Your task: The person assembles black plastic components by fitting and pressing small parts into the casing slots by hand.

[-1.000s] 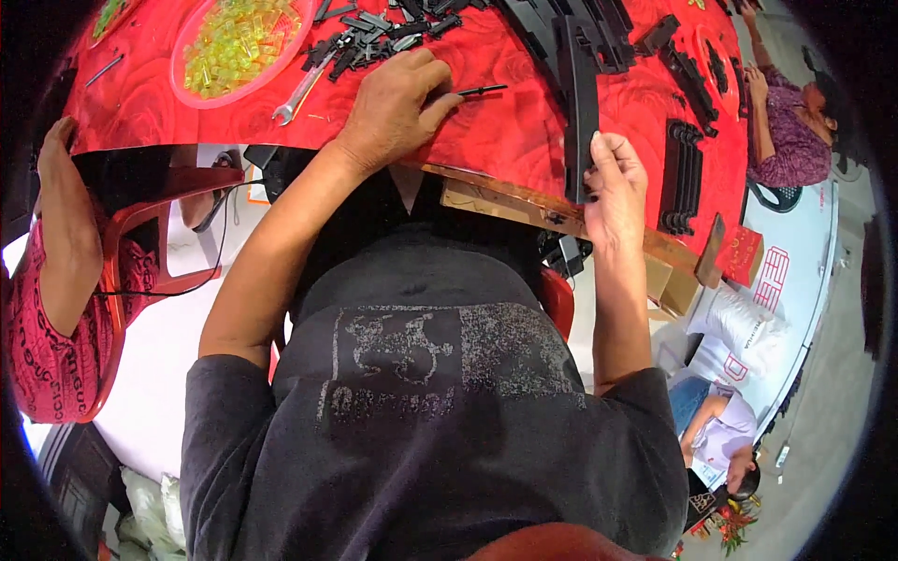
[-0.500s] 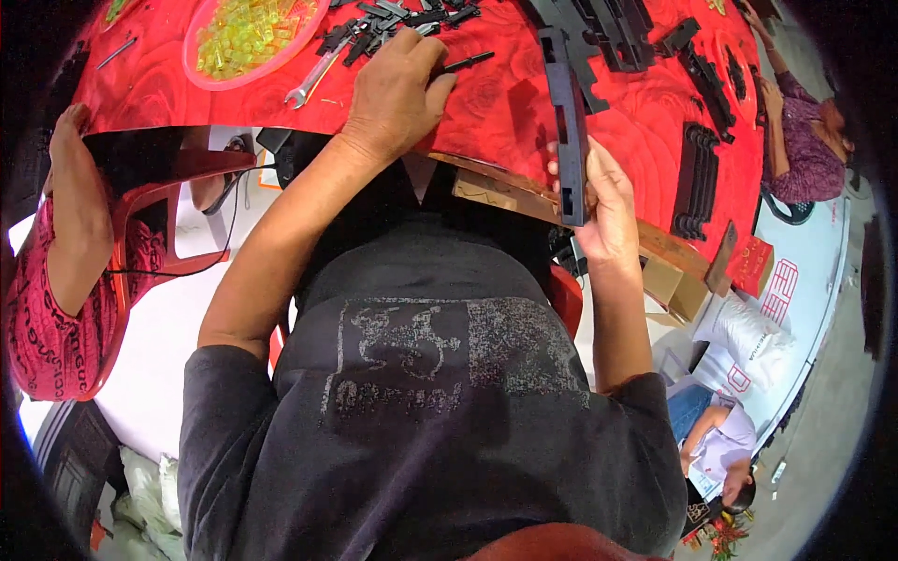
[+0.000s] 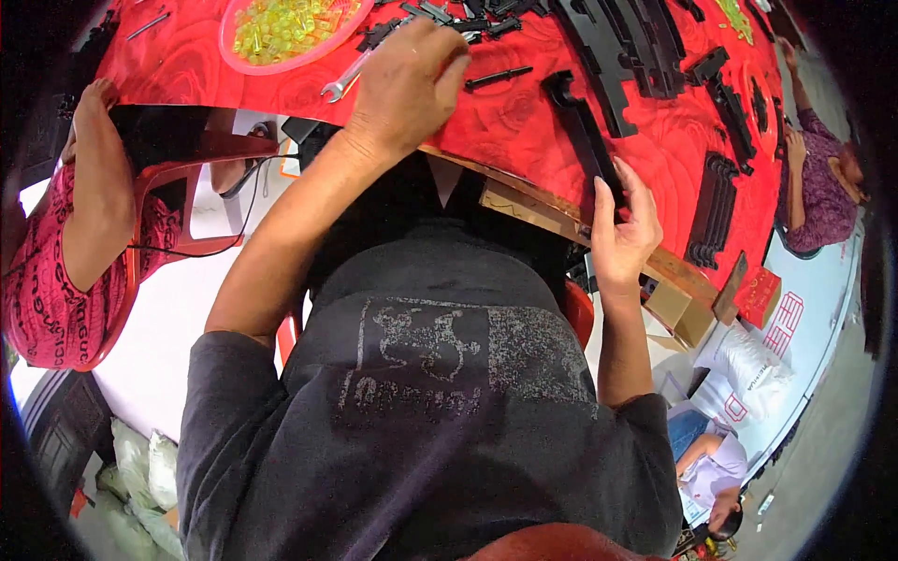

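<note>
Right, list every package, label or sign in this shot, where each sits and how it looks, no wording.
Small red box: right of the table's near edge, rectangular, pale print on its face.
Cardboard box: under the table edge beside the right hand, plain brown.
White sacks: on the floor at right, bulky, with red print.
No screen shows.

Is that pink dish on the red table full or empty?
Full: the pink dish is heaped with small yellow pieces.
</note>
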